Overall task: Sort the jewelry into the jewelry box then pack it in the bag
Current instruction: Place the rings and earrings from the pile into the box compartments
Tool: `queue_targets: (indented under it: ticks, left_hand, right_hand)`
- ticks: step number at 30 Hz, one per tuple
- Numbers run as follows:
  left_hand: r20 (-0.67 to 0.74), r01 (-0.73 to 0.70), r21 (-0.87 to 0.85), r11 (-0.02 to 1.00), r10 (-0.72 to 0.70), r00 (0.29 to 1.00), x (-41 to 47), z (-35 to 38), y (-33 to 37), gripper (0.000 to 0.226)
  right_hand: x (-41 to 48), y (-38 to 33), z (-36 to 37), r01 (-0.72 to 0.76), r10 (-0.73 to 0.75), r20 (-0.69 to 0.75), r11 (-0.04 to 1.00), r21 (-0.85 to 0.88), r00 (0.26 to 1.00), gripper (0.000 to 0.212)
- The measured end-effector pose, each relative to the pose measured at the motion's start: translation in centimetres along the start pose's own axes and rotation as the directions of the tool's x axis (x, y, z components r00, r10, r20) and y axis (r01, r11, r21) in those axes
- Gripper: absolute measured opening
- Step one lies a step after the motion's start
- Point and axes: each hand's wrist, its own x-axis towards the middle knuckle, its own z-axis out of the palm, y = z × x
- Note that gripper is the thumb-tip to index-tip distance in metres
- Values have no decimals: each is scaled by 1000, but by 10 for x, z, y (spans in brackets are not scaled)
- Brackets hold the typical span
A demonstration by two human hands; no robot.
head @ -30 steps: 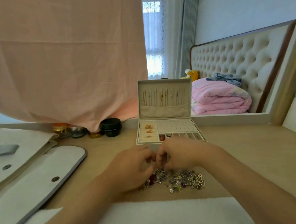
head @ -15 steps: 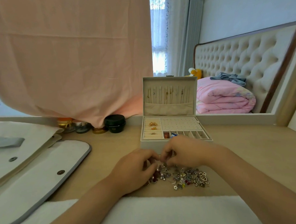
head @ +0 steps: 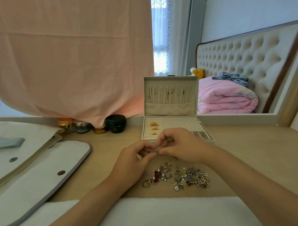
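Left hand (head: 133, 162), right hand (head: 181, 145) pinching blurred trinket (head: 156, 150)

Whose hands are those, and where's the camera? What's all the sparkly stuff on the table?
There's no machine: the camera sits on a person's head, looking down at their own hands. The left hand and right hand pinch one small silvery piece together. On the wooden table lies a pile of jewelry. Behind it stands the open jewelry box, with rings inside and necklaces hanging in its lid. A white bag lies at the left.
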Motion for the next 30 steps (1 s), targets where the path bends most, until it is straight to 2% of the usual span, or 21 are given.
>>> queue_targets:
  ticks: [3,5,9,14,18,22,27,30]
  left_hand:
    - [-12,5,78,997,-4,1000,1,-1,-2,21]
    - [-29,5,115,993,-2,1000,1,0,-3,21]
    - [2,-5,144,990,4,1000,1,2,-3,19]
    - [29,-13,170,985,9,1000,1,3,-5,16]
    - [31,-14,178,984,9,999,2,3,-7,15]
    - [39,-7,165,986,1,999,2,3,-7,15]
    - [31,19,96,995,-22,999,1,3,-2,14]
    - [36,2,77,997,-4,999,0,4,1,17]
  right_hand:
    - [1,4,-4,17,-13,14,950,-312,1000,12]
    - [0,4,-5,32,8,89,894,-448,996,11]
    - [-1,3,0,86,63,221,791,-606,973,19]
    - [-2,4,3,150,57,289,749,-645,956,22]
    - [-1,4,4,153,35,272,755,-637,962,17]
    - [-2,7,1,79,33,193,837,-542,981,12]
    - [0,8,-1,-65,83,50,954,-291,995,9]
    - [0,7,-3,-136,141,49,987,-87,989,9]
